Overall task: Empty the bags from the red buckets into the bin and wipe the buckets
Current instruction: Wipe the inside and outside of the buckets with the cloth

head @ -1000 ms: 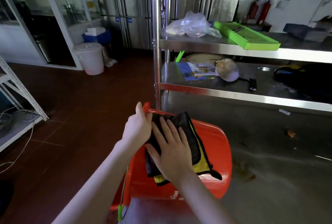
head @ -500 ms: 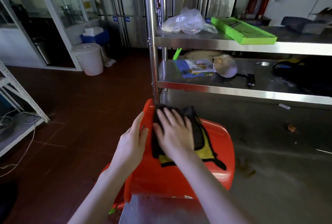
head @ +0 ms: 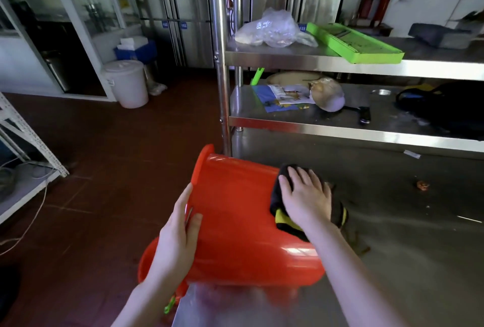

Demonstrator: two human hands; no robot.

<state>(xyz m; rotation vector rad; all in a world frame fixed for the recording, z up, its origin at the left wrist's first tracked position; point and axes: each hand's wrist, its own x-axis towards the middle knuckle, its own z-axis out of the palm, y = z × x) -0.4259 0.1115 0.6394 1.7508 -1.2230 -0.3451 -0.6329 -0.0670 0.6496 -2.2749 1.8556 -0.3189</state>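
A red bucket [head: 235, 222] lies on its side on the steel table [head: 406, 261], its rim to the left and its base to the right. My left hand [head: 178, 237] grips the rim, thumb on the outer wall and fingers over the edge. My right hand [head: 305, 195] lies flat with spread fingers on a black and yellow cloth [head: 285, 218], pressing it against the base end of the bucket. More red plastic [head: 146, 261] curves out below my left hand; whether it belongs to a second bucket I cannot tell.
A steel rack [head: 340, 130] stands behind the table, holding a clear plastic bag [head: 272, 30], a green tray [head: 353, 43], papers and a knife. A white lidded bin [head: 127, 83] stands on the red floor at back left. A white shelf frame [head: 31, 143] is at left.
My right hand slid the cloth from the bucket wall near the rim to the base end at the right. My left hand moved down along the rim, and the bucket turned.
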